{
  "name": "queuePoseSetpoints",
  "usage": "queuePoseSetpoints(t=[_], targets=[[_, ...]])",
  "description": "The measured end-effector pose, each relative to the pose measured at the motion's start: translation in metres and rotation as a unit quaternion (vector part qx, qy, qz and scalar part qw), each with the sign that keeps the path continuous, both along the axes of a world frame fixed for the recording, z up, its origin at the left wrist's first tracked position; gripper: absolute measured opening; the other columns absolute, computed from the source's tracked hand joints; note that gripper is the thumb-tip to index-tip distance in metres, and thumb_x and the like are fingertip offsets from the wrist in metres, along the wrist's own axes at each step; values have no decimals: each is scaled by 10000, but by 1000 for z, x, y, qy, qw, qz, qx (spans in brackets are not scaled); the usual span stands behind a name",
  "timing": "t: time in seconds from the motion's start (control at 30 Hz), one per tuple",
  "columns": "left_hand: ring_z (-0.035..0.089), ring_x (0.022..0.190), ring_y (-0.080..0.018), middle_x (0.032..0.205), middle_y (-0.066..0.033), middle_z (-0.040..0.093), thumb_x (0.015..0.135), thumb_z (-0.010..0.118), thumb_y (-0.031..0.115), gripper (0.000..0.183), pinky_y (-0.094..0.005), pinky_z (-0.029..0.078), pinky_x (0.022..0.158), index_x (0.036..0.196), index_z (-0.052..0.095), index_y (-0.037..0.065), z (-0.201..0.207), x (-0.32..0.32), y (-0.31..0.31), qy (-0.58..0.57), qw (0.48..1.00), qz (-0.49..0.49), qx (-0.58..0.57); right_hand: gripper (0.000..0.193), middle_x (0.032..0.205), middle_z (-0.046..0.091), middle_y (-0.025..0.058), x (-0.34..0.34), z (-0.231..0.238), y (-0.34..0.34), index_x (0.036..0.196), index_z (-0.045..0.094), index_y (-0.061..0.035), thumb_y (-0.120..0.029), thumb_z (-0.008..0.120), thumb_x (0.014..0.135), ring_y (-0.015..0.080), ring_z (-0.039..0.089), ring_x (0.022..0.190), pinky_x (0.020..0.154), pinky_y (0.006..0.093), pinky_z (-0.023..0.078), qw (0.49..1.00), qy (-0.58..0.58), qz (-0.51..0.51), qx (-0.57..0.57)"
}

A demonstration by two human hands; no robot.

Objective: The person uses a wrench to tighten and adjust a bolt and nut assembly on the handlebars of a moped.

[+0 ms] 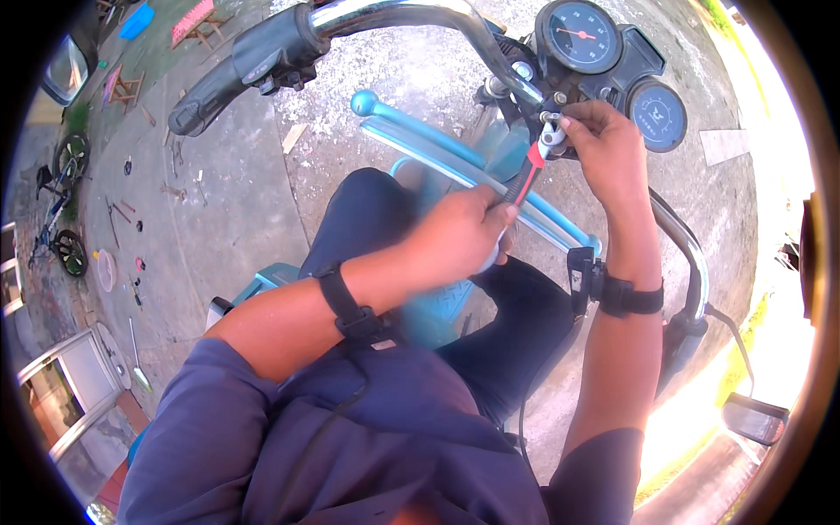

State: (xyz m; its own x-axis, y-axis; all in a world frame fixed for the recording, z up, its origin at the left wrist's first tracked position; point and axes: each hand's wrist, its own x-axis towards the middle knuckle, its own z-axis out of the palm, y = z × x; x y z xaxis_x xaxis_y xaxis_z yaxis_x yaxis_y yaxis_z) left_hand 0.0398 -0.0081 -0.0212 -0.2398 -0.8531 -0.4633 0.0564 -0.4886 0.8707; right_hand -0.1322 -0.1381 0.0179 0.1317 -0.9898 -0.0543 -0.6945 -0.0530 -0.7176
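Note:
My left hand (464,232) is closed round the handle of a ratchet wrench (528,175) with a red and black grip and a shiny metal head. The head rests up at the handlebar clamp (544,101) of a motorcycle. My right hand (610,144) has its thumb and forefinger pinched at that head, steadying it against the clamp. Which bolt sits under it cannot be made out. Just beyond my right hand stand a round speedometer (578,37) and a second round gauge (656,115).
The chrome handlebar (407,12) curves across the top to a black left grip (206,101). A mirror (754,418) is at the lower right. Light blue bodywork (451,306) lies below my left hand. Tools and a bicycle (66,206) are on the concrete at left.

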Motion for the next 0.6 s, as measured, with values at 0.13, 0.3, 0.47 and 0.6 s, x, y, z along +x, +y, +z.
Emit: queuePoseSetpoints(t=[0.13, 0.3, 0.47, 0.6], targets=[[692, 749, -176, 862, -125, 702, 1066, 505, 263, 326, -319, 533, 665, 1061, 568, -57, -18, -43, 5, 51, 998, 28, 28, 196, 862, 758, 126, 6, 5, -5, 1031, 744, -15, -143, 707, 887, 201, 734, 761, 732, 316, 556, 998, 51, 16, -19], [672, 750, -158, 891, -126, 718, 1077, 486, 273, 333, -322, 528, 664, 1071, 560, -52, -14, -67, 4, 81, 992, 81, 50, 202, 884, 757, 139, 7, 2, -2, 1034, 747, -31, -161, 705, 886, 240, 737, 786, 744, 340, 558, 997, 58, 19, -48], [663, 749, -154, 890, -126, 721, 1081, 477, 269, 326, -322, 526, 664, 1071, 549, -49, -15, -71, 5, 81, 991, 101, 37, 224, 897, 749, 149, 8, 2, 1, 1029, 752, -49, -215, 705, 886, 302, 730, 800, 762, 378, 556, 990, 100, 43, -93], [657, 744, -148, 896, -130, 721, 1082, 472, 265, 316, -317, 522, 657, 1079, 538, -44, -16, -74, 5, 83, 991, 102, 38, 219, 859, 740, 153, 8, 0, 3, 997, 756, -53, -234, 699, 888, 324, 720, 790, 750, 396, 550, 988, 111, 47, -93]])
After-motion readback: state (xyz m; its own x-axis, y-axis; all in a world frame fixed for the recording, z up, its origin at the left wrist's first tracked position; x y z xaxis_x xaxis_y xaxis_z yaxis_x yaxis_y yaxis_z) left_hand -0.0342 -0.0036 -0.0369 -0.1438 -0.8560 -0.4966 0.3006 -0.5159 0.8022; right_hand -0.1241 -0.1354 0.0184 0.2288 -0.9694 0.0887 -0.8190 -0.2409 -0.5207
